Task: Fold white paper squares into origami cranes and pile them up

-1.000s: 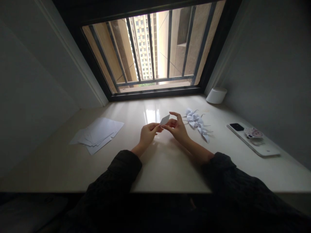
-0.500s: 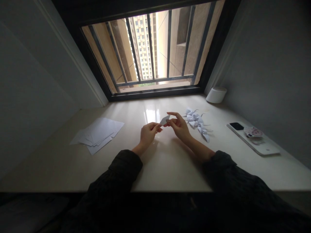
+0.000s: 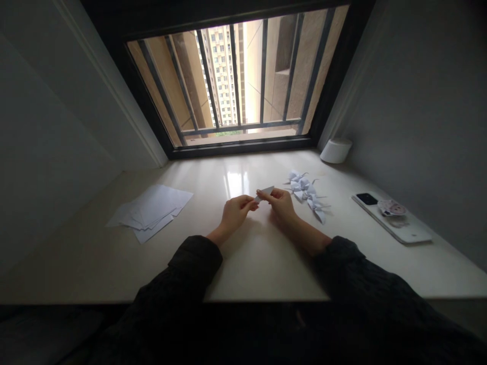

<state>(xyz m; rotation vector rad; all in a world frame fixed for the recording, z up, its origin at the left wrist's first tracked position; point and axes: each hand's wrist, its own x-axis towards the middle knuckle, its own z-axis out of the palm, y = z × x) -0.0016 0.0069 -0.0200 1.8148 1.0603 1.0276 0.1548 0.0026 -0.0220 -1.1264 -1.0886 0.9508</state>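
Dim and enclosed, between plain grey walls [image 3: 418, 101] on both sides, lit mainly from ahead. Across the lower half, a broad, glossy, cream-white counter [image 3: 262, 268], with a bright patch of reflected daylight [image 3: 236, 182] towards the far side. Behind it, a thick black window frame [image 3: 243, 148] around a rectangular pane, with dark upright metal bars [image 3: 263, 71] outside, then tan outer walls [image 3: 274, 101] and a pale, many-windowed high-rise [image 3: 223, 76].

Reaching in from the near edge, two loose, dark cloth sleeves [image 3: 196, 261], ending short of the wrists. On the left of the counter, well apart from the hands, a loose, fanned-out stack of thin white paper sheets [image 3: 155, 205]. Over to the right, lying flat, a white phone [image 3: 413, 233] with a black camera block and a round pink-and-white piece on its back. Nearer the middle, just beyond the right hand [image 3: 282, 204], a close cluster of small white folded-paper shapes with thin pointed ends [image 3: 304, 190]. In the far right corner, near the frame, a short, smooth white cylinder [image 3: 336, 151].

At the centre, raised above the counter and held between both hands, a small, narrow, pale-grey folded piece of paper [image 3: 268, 190]. Pinching its lower left end with thumb and fingertips, the left hand [image 3: 236, 209]; gripping its middle with thumb laid on top and fingers behind, the right.
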